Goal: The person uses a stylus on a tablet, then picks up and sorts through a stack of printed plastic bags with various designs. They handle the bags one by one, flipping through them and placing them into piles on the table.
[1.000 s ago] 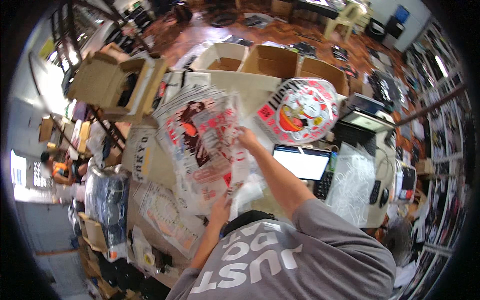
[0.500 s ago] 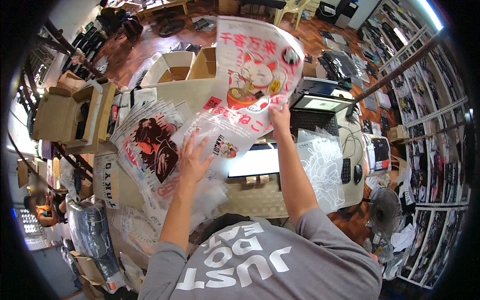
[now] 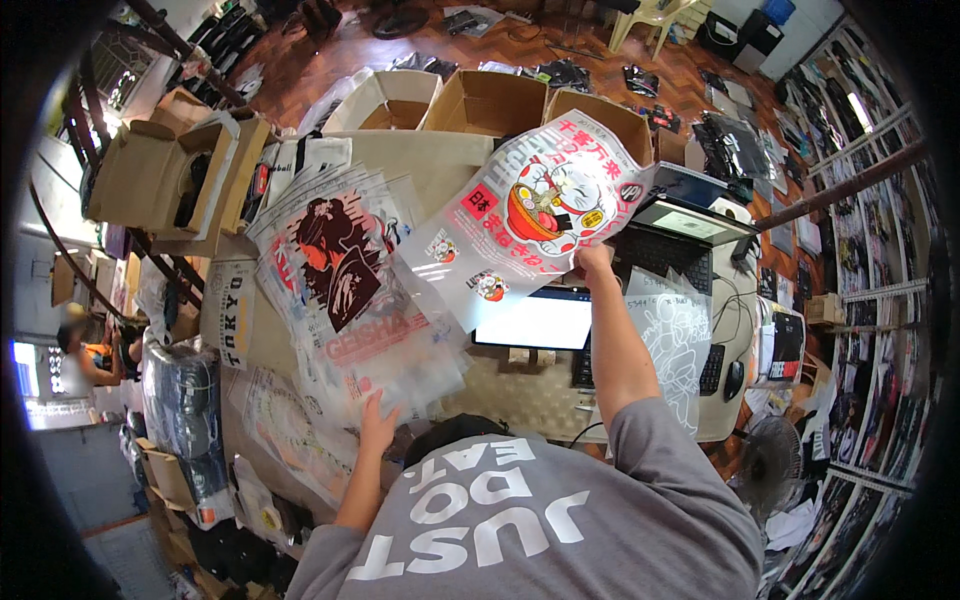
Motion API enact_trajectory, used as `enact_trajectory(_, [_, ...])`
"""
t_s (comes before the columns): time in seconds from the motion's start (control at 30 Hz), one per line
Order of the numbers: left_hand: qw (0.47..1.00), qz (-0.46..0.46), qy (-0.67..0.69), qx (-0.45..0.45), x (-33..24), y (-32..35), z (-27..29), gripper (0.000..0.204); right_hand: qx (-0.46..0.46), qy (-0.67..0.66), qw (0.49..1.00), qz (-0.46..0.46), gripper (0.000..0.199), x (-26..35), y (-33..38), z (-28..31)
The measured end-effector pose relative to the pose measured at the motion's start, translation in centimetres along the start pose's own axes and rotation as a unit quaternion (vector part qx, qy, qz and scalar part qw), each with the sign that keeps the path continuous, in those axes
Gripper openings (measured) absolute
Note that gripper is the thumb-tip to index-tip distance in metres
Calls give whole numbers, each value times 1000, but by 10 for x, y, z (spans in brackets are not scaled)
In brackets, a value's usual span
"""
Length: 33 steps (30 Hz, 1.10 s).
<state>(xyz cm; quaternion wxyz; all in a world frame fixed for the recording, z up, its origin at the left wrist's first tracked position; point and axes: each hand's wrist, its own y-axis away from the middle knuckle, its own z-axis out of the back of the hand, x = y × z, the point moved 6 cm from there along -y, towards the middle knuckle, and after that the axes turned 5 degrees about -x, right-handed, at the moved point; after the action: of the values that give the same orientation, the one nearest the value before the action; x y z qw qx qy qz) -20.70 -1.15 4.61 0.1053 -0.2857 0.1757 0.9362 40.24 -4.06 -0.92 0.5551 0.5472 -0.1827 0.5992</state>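
My right hand [image 3: 595, 262] pinches the right edge of a translucent printed film sheet [image 3: 535, 205] with a red and white lucky cat and a noodle bowl on it. That sheet is held up above the table, tilted, its lower left part overlapping a fanned pile. My left hand [image 3: 377, 422] has its fingers apart at the lower edge of this pile of film sheets [image 3: 345, 270]. The top sheet carries a dark brown and red figure in a robe. I cannot tell whether the left fingertips press on the pile.
Beyond the table [image 3: 400, 155] stand open cardboard boxes [image 3: 488, 100]. A lit tablet-like screen [image 3: 530, 318], a laptop [image 3: 665, 240], a white line-art film [image 3: 665, 345] and a mouse [image 3: 735, 378] lie to the right. A fan [image 3: 770, 455] stands by shelves [image 3: 870, 330]. Another person [image 3: 85, 355] is far left.
My left hand has left the lucky cat sheet and dropped to the pile's lower edge. The cat sheet, still in my right hand, has come lower. The whole view has shifted.
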Motion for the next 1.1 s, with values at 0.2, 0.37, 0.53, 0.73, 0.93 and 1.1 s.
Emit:
enact_trajectory(0.2, [998, 62, 14, -31, 46, 41, -2, 55, -17, 11, 990, -137, 19, 1, 11, -5])
enact_trajectory(0.37, [996, 64, 37, -42, 60, 41, -2, 54, 73, -175, 967, -172, 14, 19, 35, -21])
enact_trajectory(0.53, [996, 69, 53, -29, 50, 32, 6, 53, 45, -157, 979, -123, 10, 41, 22, -25])
enact_trajectory(0.73, [993, 63, 101, -28, 75, 26, 5, 55, 88, -226, 966, 85, 19, 168, -19, -38])
enact_trajectory(0.93, [973, 109, 200, -30, 110, 36, 1, 53, 130, -275, 933, 190, 21, 335, 34, -15])
enact_trajectory(1.1, [972, 137, 191, -27, 114, 53, 4, 56, 194, -339, 887, 245, 29, 367, 85, 30])
